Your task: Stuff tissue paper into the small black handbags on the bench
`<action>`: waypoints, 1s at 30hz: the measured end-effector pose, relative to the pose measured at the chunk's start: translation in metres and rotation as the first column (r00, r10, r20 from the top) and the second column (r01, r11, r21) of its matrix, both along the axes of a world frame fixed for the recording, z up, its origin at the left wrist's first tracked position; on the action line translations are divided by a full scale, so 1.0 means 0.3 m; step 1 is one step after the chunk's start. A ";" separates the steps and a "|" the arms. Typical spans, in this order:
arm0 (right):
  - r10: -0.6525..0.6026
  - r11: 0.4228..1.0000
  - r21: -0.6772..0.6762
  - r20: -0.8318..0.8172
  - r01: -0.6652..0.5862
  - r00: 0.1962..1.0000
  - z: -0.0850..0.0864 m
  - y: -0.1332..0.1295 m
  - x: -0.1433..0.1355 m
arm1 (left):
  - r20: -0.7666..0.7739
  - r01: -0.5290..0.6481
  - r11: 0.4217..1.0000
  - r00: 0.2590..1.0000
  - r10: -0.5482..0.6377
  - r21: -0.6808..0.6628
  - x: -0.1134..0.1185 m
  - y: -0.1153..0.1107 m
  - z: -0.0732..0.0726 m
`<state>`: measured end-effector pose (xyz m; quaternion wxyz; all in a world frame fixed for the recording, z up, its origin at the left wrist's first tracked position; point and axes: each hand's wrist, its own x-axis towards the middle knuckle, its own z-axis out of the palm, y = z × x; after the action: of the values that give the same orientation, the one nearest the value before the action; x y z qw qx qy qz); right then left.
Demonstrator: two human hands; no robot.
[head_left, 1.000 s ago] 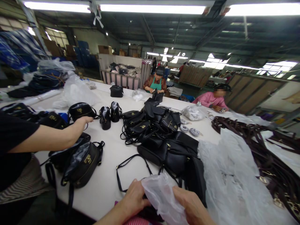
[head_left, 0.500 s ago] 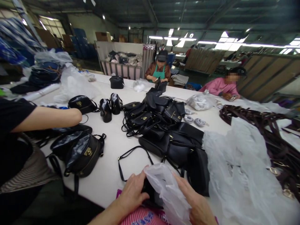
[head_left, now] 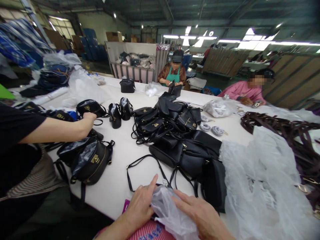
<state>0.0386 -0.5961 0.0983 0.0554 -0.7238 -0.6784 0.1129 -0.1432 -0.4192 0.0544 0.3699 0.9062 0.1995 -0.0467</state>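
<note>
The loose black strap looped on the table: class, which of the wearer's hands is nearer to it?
Left. The left hand lies just below the black strap loop, fingertips almost touching it; the right hand rests further right on the clear plastic bag.

1. No lettering reads clearly anywhere in view.
2. Pink striped fabric [head_left: 147, 233] just below the left hand [head_left: 140, 208]: blue print at the frame's bottom edge, cut off, illegible.
3. Black bag [head_left: 93, 163] well left of the left hand: gold metal emblem on its front, shape only, no legible brand.
4. Pile of black bags [head_left: 162, 125] well beyond both hands: small gold clasps, too small to read.
5. Clear plastic sheets [head_left: 260, 180] right of the right hand [head_left: 202, 216]: faint dark print patches, blurred, unreadable.
</note>
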 end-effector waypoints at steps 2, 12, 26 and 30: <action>-0.030 0.999 -0.041 0.005 0.031 1.000 0.026 0.030 -0.003 | 0.002 0.030 0.997 1.000 -0.030 0.073 -0.008 0.000 -0.008; -0.061 0.998 0.013 0.290 0.060 0.955 -0.029 0.069 -0.088 | 0.113 0.170 0.985 0.978 -0.173 0.032 -0.075 0.045 -0.002; -0.002 0.966 0.257 -0.028 0.009 1.000 -0.202 0.009 -0.098 | 0.100 0.200 0.974 0.972 -0.210 0.103 -0.060 0.062 0.030; 0.080 0.996 0.033 0.039 -0.081 0.996 -0.147 0.032 -0.119 | 0.167 0.348 0.908 0.906 -0.390 0.234 -0.055 0.088 0.019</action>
<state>0.0028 -0.5865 0.0542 0.0506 -0.6969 -0.7098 0.0896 -0.1598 -0.3927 0.0602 0.2806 0.9597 -0.0127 -0.0001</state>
